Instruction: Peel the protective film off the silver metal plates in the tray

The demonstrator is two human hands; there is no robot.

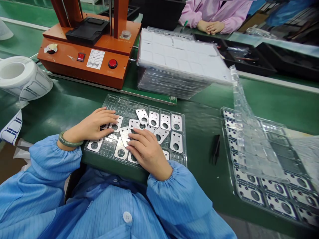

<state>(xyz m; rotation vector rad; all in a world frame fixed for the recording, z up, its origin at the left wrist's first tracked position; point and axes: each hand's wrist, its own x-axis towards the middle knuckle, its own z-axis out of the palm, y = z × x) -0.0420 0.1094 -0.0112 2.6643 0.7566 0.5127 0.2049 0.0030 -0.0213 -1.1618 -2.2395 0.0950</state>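
Note:
A clear plastic tray point(184, 139) with square pockets lies in front of me, holding several flat silver metal plates point(176, 142), each with one large round hole and smaller ones. Some plates sit in pockets; others lie askew across them. At the tray's left side, my left hand point(96, 124) is open, fingertips over a metal plate point(116, 124). My right hand point(148, 151) reaches over the tray's middle, fingers spread and touching or just above a tilted plate point(125, 135). It partly hides the plates beneath.
An orange press point(82, 63) stands behind, beside stacked trays point(179, 59). A label roll point(22, 78) is at left. Black tweezers point(215, 149) lie to the right, near another filled tray point(249, 192) with a clear cover point(256, 142). A co-worker's hands point(211, 27) rest across the bench.

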